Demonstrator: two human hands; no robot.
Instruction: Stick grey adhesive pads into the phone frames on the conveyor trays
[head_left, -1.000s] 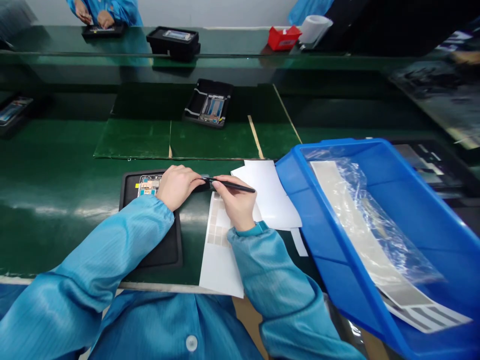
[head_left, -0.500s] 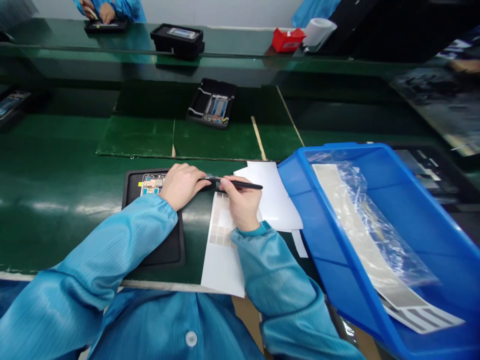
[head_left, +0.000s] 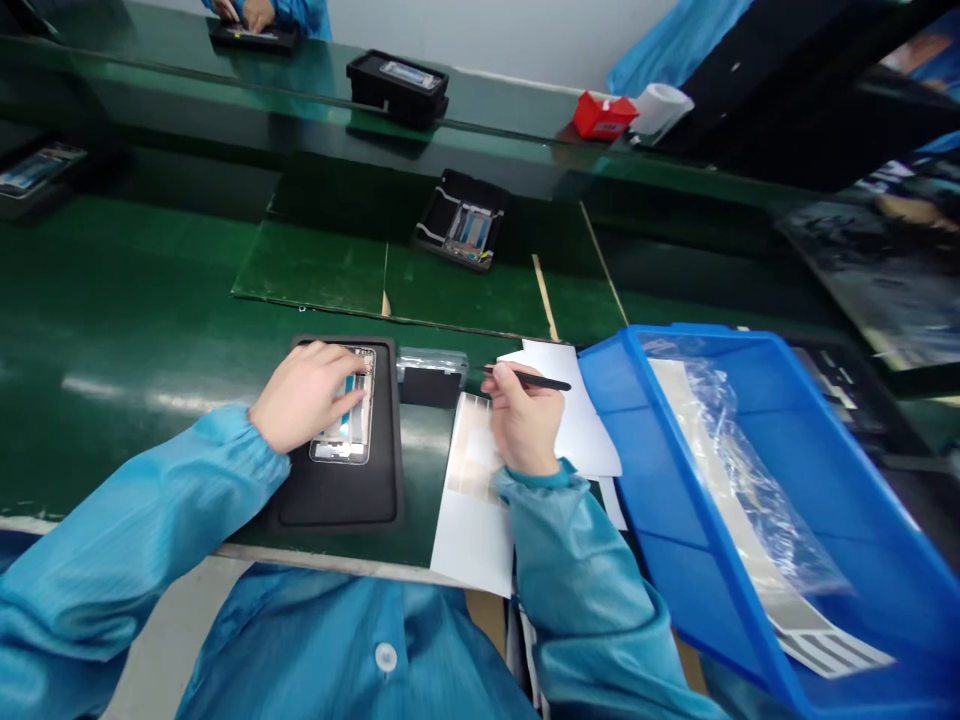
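My left hand (head_left: 304,395) lies with its fingers across a phone frame (head_left: 343,405), which sits on a black rubber mat (head_left: 337,515). My right hand (head_left: 523,425) pinches black tweezers (head_left: 529,379) above a white backing sheet (head_left: 472,520) carrying tan pads. Those tips point left and touch nothing I can see. Just past the mat's right side lies a black piece with clear film (head_left: 430,378), apart from both hands. Loose white sheets (head_left: 581,430) lie under and beyond my right hand.
A blue plastic bin (head_left: 675,440) at my right holds a clear bag (head_left: 720,440) and striped sheets. Beyond the green bench, a black tray with phone parts (head_left: 461,220) sits low. A shelf carries another tray (head_left: 397,82), a red box (head_left: 604,114) and a tape roll (head_left: 660,108). A co-worker's hands (head_left: 244,10) work far off.
My left hand has moved left off the black piece and onto the phone frame. My right hand and tweezers have drawn apart from it. The whole view has shifted slightly.
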